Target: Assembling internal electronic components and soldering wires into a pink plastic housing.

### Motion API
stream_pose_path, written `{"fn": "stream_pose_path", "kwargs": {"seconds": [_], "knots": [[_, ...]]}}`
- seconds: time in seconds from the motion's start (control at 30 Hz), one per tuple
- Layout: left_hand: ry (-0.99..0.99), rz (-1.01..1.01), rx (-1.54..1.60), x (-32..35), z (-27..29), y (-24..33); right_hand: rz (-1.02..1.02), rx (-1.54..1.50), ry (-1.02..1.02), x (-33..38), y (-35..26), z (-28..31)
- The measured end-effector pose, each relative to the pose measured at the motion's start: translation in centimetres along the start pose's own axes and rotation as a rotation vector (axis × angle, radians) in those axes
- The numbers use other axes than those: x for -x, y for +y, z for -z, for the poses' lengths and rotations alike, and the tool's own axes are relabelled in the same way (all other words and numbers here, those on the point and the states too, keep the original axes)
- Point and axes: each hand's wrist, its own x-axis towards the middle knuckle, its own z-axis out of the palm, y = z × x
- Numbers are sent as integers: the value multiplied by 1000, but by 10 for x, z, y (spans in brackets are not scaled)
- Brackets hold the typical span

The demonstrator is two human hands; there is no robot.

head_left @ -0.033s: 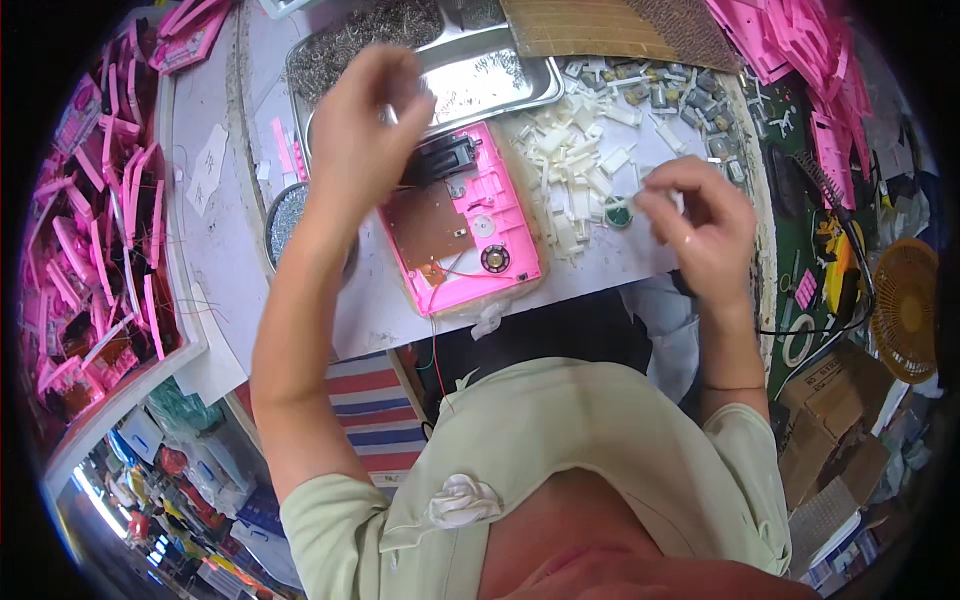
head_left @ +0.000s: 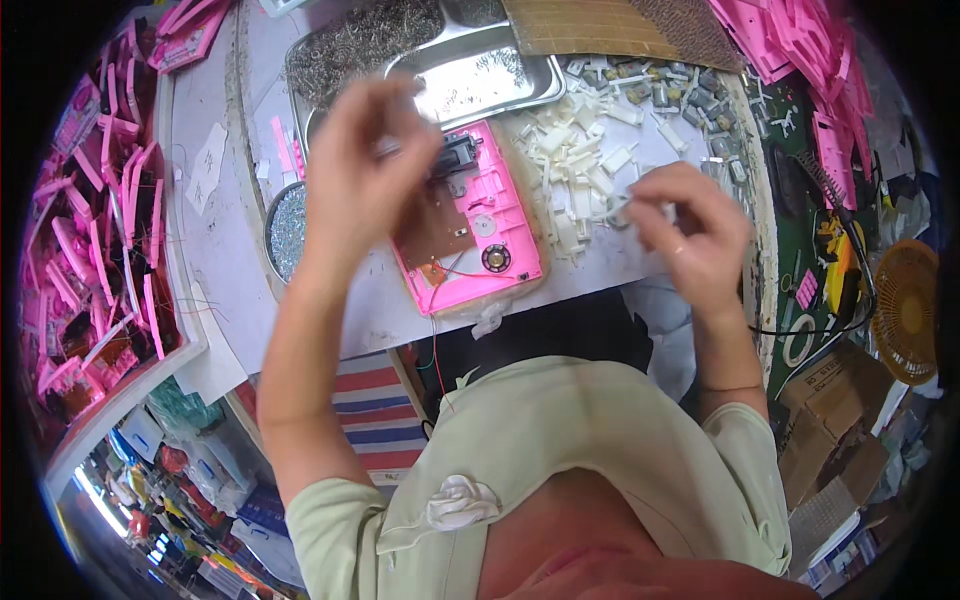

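We see the pink case (head_left: 468,225) lying open with parts inside, not closed yet. Our left hand (head_left: 360,170) hovers blurred, so its grip is unclear; our right hand (head_left: 690,235) pinches a small white piece (head_left: 622,205).

Hot pink open case (head_left: 470,225) right under the left hand (head_left: 365,185), with a brownish board, a white disc and a black round bit inside it. Heap of off-white plastic pieces (head_left: 575,180) just left of the right hand (head_left: 695,235). Shiny silver tray (head_left: 480,85) beyond the left hand, maybe holding grey wire bits. Red, white and blue striped cloth (head_left: 375,415) below the left forearm.
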Motion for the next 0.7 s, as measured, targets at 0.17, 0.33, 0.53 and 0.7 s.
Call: {"fn": "stream_pose_path", "kwargs": {"seconds": [0.17,0.33,0.53,0.7], "knots": [[-104,506,1003,115,-29,-5,412,-131,-133,-4,-8,-56],[39,572,1363,136,-43,-13,450,-95,-187,-5,-9,-66],[33,565,1284,138,-45,-13,549,-23,-201,2,-12,-75],[33,336,790,144,-51,-5,415,-29,-411,9,-11,-61]]}}
